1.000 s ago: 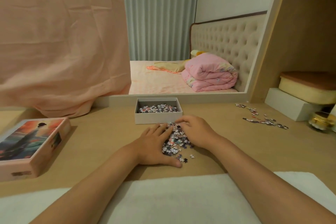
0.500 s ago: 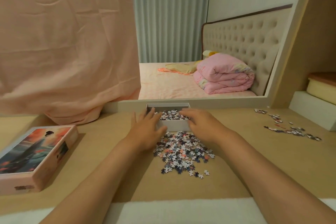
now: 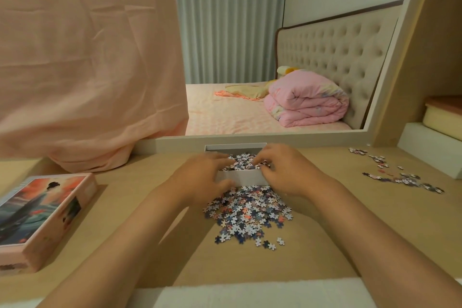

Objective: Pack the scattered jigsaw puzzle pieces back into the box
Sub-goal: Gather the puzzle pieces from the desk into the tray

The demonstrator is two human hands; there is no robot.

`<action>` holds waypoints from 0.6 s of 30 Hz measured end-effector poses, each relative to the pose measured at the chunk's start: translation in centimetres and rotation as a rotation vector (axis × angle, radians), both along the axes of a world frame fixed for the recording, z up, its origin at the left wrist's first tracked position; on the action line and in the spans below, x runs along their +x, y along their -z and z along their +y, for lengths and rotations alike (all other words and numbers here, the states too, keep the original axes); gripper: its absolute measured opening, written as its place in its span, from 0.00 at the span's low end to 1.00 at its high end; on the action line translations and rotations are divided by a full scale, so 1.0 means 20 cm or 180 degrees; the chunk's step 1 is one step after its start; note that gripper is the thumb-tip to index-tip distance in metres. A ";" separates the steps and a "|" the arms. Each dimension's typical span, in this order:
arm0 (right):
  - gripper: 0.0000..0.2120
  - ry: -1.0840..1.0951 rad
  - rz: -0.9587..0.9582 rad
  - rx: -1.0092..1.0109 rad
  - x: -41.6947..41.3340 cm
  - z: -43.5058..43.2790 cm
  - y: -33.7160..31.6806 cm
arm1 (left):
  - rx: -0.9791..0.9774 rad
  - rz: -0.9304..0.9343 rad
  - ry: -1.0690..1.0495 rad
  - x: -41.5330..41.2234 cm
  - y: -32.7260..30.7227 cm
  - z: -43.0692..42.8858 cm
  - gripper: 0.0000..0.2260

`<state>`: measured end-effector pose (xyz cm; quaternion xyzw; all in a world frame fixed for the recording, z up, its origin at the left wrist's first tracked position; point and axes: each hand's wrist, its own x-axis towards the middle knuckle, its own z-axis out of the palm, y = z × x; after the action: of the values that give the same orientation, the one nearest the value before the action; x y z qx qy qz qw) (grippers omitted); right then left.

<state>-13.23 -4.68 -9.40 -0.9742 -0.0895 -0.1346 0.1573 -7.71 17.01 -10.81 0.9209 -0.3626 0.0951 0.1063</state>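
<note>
- I see a small white box (image 3: 241, 177) in the middle of the frame. It is open on top and sits flat on the desk (image 3: 325, 245).
- Inside it lie lots of little puzzle pieces (image 3: 243, 158), white, blue and pink.
- A big pile (image 3: 247, 210) of the same bits lies just below the box, right up against its front wall.
- More loose pieces (image 3: 400, 179) are spread out at the right, well apart from the box.
</note>
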 end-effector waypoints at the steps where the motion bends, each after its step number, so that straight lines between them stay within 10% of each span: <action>1: 0.13 -0.0072 0.0021 0.0067 -0.01 0.01 -0.01 | -0.0146 -0.0203 0.0106 0.00 -0.01 0.00 0.19; 8: 0.24 -0.0361 0.1227 -0.0722 -0.04 0.10 0.03 | 0.0427 0.0396 0.0277 -0.06 0.05 -0.04 0.21; 18: 0.14 -0.0150 0.1159 -0.0140 -0.03 0.13 0.06 | -0.0043 0.0639 0.0388 -0.04 0.09 -0.06 0.10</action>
<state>-13.81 -2.12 -10.58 -0.9833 -0.0853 0.0497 0.1527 -8.52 15.73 -12.62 0.9014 -0.4048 -0.0018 0.1538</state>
